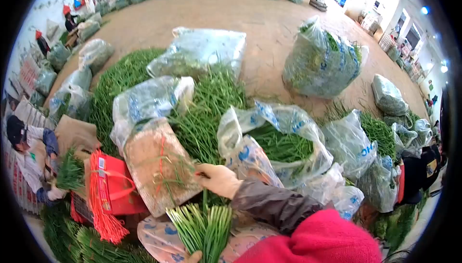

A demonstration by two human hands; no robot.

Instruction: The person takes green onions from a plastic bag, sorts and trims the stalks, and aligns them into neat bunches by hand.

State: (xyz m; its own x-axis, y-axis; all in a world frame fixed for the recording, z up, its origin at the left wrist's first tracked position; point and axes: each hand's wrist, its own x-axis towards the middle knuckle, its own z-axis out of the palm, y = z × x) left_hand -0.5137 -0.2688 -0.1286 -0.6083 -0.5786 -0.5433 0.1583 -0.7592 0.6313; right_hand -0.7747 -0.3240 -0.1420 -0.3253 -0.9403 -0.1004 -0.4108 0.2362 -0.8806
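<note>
My left hand [194, 257], mostly below the picture's edge, is closed around a bunch of chives [202, 227], pale cut ends pointing up and away from me. The bunch lies above my patterned pinkish apron [156, 236]. My right hand [219, 180], in a pale glove, is at the right edge of a worn board [149, 166], fingers pinched together. What lies between those fingertips is too small to make out. Loose green blades and a thin red strand [162, 152] lie on the board.
A red box [118, 183] with orange-red ties [108, 219] stands left of the board. Beyond lies a heap of chives [211, 114]. An open plastic bag [313, 152] of greens is at right, a full bag [322, 65] farther off. A co-worker [31, 152] sits at left holding greens.
</note>
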